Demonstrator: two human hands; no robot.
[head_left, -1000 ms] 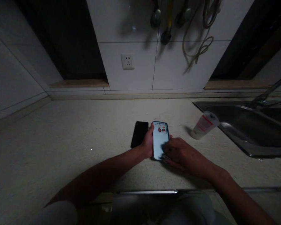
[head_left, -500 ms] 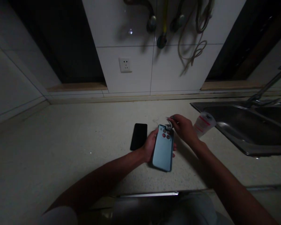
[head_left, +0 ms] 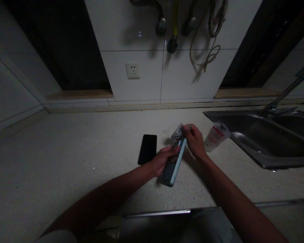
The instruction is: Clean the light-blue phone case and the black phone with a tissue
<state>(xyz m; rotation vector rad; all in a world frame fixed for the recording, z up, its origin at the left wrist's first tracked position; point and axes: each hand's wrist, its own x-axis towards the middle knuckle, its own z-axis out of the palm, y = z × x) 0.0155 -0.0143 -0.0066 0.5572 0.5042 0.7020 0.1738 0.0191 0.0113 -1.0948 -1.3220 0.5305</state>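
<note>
My left hand (head_left: 162, 160) is closed around a light-blue phone case (head_left: 178, 165), held tilted above the counter with its dark side turned up and to the left. Whether a phone sits inside the case I cannot tell. At its upper end, my right hand (head_left: 194, 136) pinches a crumpled whitish tissue or cloth (head_left: 177, 131) against the case edge. A black phone (head_left: 148, 148) lies flat on the counter, just left of my left hand. To the right of my right hand stands a clear plastic cup (head_left: 216, 135) with red markings, leaning in the view.
A pale speckled counter (head_left: 91, 145) runs along the tiled wall. At the right is a steel double sink (head_left: 263, 138) with a faucet (head_left: 275, 104). A socket (head_left: 133, 71), pipe fittings (head_left: 172, 45) and a looped cord (head_left: 209, 60) are on the wall.
The blue case has turned from its back facing up to its edge and dark side showing. My left thumb now lies over it, and the whitish tissue or cloth shows more at its top.
</note>
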